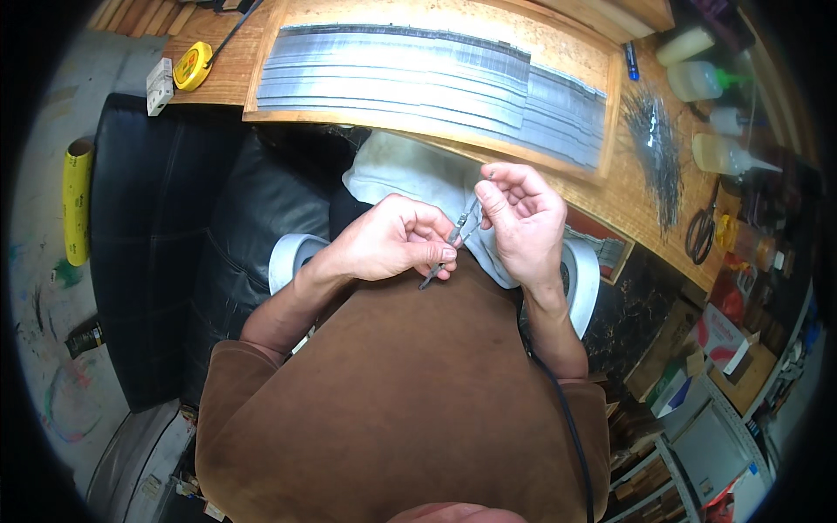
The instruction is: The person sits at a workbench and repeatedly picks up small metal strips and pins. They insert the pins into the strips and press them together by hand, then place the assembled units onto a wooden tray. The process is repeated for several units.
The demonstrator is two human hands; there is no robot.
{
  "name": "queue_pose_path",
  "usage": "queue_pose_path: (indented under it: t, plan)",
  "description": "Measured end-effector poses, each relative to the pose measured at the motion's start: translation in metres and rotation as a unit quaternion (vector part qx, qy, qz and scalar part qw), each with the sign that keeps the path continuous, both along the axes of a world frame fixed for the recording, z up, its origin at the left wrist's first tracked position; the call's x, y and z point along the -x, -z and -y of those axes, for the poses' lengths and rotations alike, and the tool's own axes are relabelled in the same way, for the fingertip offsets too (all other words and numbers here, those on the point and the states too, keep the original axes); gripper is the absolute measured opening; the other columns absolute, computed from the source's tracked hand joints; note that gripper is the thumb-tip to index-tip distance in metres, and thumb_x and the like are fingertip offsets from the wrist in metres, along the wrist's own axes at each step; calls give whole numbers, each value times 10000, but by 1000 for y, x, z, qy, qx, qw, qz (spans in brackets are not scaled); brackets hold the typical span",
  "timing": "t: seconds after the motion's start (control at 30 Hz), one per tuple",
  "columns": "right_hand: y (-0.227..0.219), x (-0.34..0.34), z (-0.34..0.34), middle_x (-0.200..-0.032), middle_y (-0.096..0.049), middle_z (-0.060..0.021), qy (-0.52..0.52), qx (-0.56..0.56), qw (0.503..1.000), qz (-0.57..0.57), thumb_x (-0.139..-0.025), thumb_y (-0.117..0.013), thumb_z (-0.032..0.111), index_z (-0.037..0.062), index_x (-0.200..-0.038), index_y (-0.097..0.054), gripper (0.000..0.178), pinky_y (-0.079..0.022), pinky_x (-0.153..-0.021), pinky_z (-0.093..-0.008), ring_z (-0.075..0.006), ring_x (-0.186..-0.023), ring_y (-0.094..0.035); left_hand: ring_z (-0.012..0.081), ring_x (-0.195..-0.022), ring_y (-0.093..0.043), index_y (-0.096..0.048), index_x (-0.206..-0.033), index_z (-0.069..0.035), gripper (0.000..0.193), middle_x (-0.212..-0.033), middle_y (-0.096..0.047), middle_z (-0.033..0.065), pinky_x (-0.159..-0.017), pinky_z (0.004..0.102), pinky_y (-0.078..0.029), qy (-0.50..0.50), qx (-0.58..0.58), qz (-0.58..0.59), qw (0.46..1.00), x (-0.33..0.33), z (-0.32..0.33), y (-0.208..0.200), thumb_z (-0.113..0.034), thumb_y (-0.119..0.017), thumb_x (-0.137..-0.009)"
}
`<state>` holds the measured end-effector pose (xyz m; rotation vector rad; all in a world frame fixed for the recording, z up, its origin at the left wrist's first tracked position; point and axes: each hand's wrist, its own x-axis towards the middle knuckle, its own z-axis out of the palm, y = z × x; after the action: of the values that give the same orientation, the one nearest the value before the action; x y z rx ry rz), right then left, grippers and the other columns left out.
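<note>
My left hand (397,240) is closed, with thumb and fingers pinching a thin grey piece (458,232) that looks like a narrow metal strip or small tool. Its lower end sticks out below my left thumb, over the brown shirt. At the upper end, my right hand (530,222) is raised with curled fingers, its thumb against the piece. A small dark spot shows at the right index fingertip. Beyond both hands, a shallow wooden tray (253,103) on the table holds overlapping rows of thin grey strips (392,74).
On the wooden table lie a yellow tape measure (192,66), a white box (159,87), a blue marker (631,61), loose dark strips (658,152) and scissors (700,235). Squeeze bottles (724,155) stand at the right. A black padded seat (166,235) is at left; pale cloth (392,166) lies under the table edge.
</note>
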<state>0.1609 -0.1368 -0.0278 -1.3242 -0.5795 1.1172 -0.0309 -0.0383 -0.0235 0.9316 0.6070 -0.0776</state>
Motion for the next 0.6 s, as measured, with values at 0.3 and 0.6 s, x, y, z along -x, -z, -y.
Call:
queue_pose_path:
  t: [0.3, 0.6]
  plan:
    - [0, 6, 4, -911, -688, -5, -11, 44, 999, -5, -1008, -753, 97, -44, -1215, -686, 259, -510, -619, -196, -25, -744, -597, 172, -819, -770, -732, -1075, 30, 135, -917, -781, 106, -708, 275, -618, -17, -3, -16, 1000, 0, 1, 3, -89, -732, -1012]
    - [13, -3, 19, -903, -736, -31, -124, 91, 987, -48, -1007, -752, 114, -20, -1049, -738, 141, -554, -643, -217, -64, -776, -682, 195, -825, -789, -739, -1075, 31, 151, -922, -790, 130, -684, 271, -634, -43, -6, -21, 999, 0, -3, 8, -106, -739, -1011]
